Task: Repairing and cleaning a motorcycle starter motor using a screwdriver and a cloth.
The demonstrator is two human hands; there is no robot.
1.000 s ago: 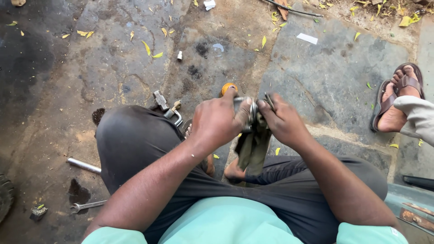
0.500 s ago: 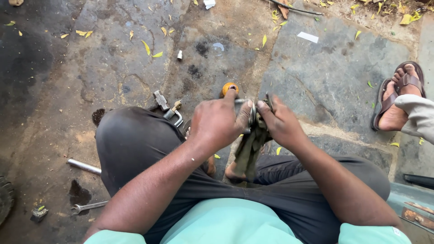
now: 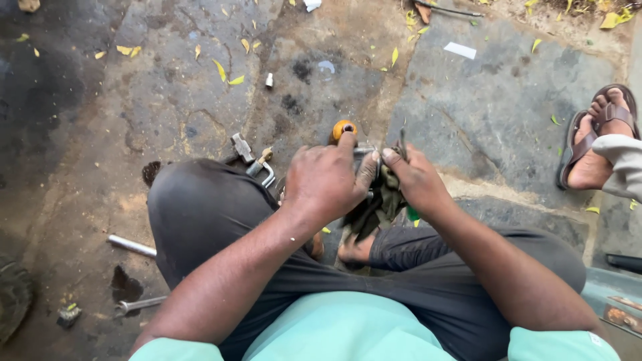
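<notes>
The small metal part (image 3: 366,155) sits between the person's two hands, just above the crossed legs and near the middle of the scene, half wrapped in a dark greasy rag (image 3: 376,204) that hangs down toward a bare foot. The left hand (image 3: 326,179) is clenched around the part, fingers curled over it and one fingertip touching an orange knob (image 3: 343,128) at the far side. The right hand (image 3: 416,179) pinches the rag and the part's right end; how much of the metal it actually grips is hidden by the cloth.

To do this rubbing step well, it seems best that the left hand keeps the part steady while the right works the rag around it, turning the piece so that each face meets clean cloth. A firm grip matters, since oily metal may slip. Holding it low over the lap looks sensible: a dropped piece would land close.

On the stone floor (image 3: 200,80) to the left lie a hammer head (image 3: 242,146), a metal rod (image 3: 132,245) and a spanner (image 3: 139,305). Far right, another person's sandalled foot (image 3: 598,150) rests well apart.
</notes>
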